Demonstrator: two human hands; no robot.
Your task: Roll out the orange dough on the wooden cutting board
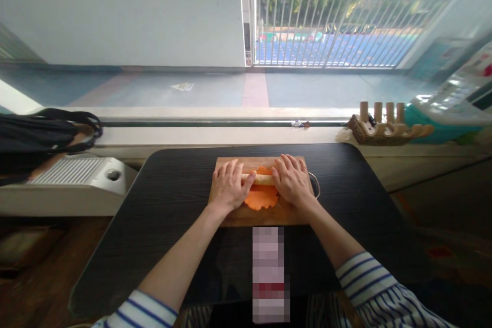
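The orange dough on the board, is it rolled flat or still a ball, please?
Flat: the dough lies as a thin sheet under the rolling pin.
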